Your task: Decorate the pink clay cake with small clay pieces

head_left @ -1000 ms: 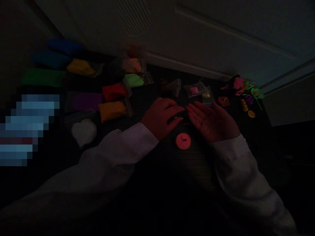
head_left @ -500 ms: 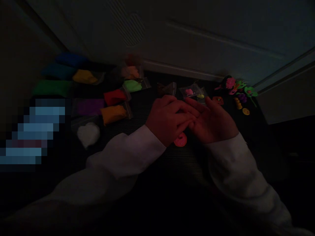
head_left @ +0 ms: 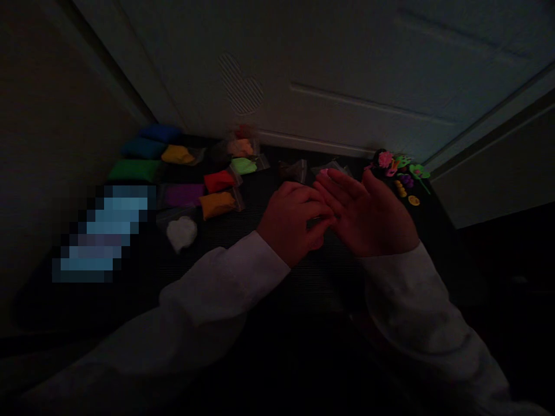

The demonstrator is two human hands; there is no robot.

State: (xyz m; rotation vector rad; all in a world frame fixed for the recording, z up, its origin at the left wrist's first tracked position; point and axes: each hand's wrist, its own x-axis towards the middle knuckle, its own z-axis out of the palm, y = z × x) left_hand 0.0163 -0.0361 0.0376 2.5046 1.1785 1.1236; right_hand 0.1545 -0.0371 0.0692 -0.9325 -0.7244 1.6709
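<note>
My left hand (head_left: pixel 297 222) is in the middle of the head view with its fingers curled and thumb bent in. Its fingertips touch the fingers of my right hand; anything pinched there is hidden. My right hand (head_left: pixel 366 211) lies palm up with its fingers stretched out, and the palm shows nothing on it. Just beyond its fingertips, a bit of pink clay (head_left: pixel 324 172) shows by a clear bag (head_left: pixel 342 167). The scene is very dark, so small details are hard to make out.
Bags of coloured clay stand left on the dark table, among them orange (head_left: pixel 218 205), red (head_left: pixel 219 181), purple (head_left: pixel 185 195) and white (head_left: pixel 181 232). A blurred bright screen (head_left: pixel 108 231) lies further left. Small clay flowers (head_left: pixel 385 159) and a yellow disc (head_left: pixel 414 200) sit right. A pale panel (head_left: pixel 347 110) rises behind.
The view has shifted, so the bags appear further right. My left fingers have curled in more at the right hand's fingers. The pink round piece beneath my hands is now out of sight.
</note>
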